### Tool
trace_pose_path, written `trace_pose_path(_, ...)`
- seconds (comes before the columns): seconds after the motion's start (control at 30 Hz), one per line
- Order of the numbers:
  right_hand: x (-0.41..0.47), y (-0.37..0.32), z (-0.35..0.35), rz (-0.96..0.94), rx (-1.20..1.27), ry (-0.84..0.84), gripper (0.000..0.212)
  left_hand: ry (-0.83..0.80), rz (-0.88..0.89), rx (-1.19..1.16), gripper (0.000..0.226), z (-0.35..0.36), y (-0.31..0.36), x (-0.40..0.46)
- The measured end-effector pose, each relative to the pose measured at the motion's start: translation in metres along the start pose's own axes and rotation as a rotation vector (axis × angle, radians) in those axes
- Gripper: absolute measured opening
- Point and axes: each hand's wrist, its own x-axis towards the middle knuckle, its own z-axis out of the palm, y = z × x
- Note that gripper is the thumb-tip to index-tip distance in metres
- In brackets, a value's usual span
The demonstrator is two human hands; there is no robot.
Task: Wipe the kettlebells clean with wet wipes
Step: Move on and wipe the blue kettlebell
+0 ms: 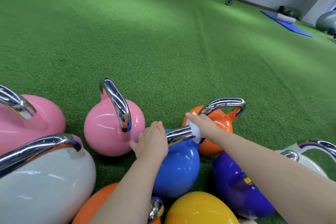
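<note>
Right grip [201, 125] pinches wet wipe [193, 131] round blue kettlebell [177, 167] handle; left grip [151, 142] grasps it. Orange kettlebell [217, 129] crowds at one o'clock, pink kettlebell [109, 129] at ten.

Bright, even overhead light fills the room, and soft patchy shadows lie across the green turf [163, 42]. Sharp white glare streaks run along the chrome handles [116, 100] and small highlights sit on the glossy kettlebell bodies [109, 125]. Wide-angle distortion bends and stretches everything at the edges, and the picture is slightly soft, most of all in the far corner.
</note>
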Motion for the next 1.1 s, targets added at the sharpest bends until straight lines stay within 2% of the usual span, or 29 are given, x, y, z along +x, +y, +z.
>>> trace_pose_path(0.07, -0.004, -0.006, 0.003, -0.014, -0.092, 0.025, 0.042, -0.022, 0.0, 0.03, 0.041, -0.002, 0.002, -0.001)
trace_pose_path(0.1, -0.01, -0.013, 0.004, -0.036, -0.215, 0.033, 0.043, -0.032, -0.008, 0.031, 0.041, -0.003, 0.003, -0.003)
trace_pose_path(0.23, -0.04, -0.053, 0.016, -0.237, -0.909, 0.008, 0.05, -0.045, -0.055, 0.012, 0.038, -0.009, 0.006, -0.002)
trace_pose_path(0.33, -0.05, -0.064, 0.033, -0.398, -1.177, -0.004, 0.043, -0.04, -0.171, -0.223, 0.036, -0.021, 0.0, 0.01)
trace_pose_path(0.4, -0.052, -0.066, 0.05, -0.494, -1.29, -0.01, 0.048, 0.016, -0.234, -0.441, 0.033, -0.032, -0.005, 0.02)
trace_pose_path(0.53, -0.057, -0.07, 0.087, -0.66, -1.365, -0.024, 0.063, -0.061, -0.169, -0.685, 0.022, -0.055, -0.011, 0.026)
trace_pose_path(0.6, -0.057, -0.07, 0.087, -0.687, -1.351, -0.034, 0.062, -0.08, -0.174, -0.652, 0.029, -0.058, -0.019, 0.029)
trace_pose_path(0.67, -0.054, -0.071, 0.073, -0.699, -1.324, -0.06, 0.059, -0.087, -0.191, -0.605, 0.023, -0.055, -0.029, 0.031)
trace_pose_path(0.73, -0.051, -0.072, 0.057, -0.617, -1.316, -0.098, 0.058, -0.099, -0.22, -0.568, 0.021, -0.05, -0.037, 0.03)
trace_pose_path(0.83, -0.044, -0.073, 0.041, -0.344, -1.223, -0.166, 0.055, -0.121, -0.226, -0.557, 0.029, -0.046, -0.042, 0.033)
trace_pose_path(0.9, -0.039, -0.076, 0.041, -0.232, -1.194, -0.204, 0.054, -0.111, -0.233, -0.568, 0.03, -0.044, -0.042, 0.036)
trace_pose_path(1.0, -0.043, -0.082, 0.053, -0.234, -1.221, -0.195, 0.047, -0.098, -0.283, -0.664, 0.021, -0.042, -0.041, 0.041)
trace_pose_path(1.1, -0.052, -0.084, 0.07, -0.412, -1.363, -0.147, 0.044, -0.122, -0.298, -0.729, 0.016, -0.041, -0.038, 0.044)
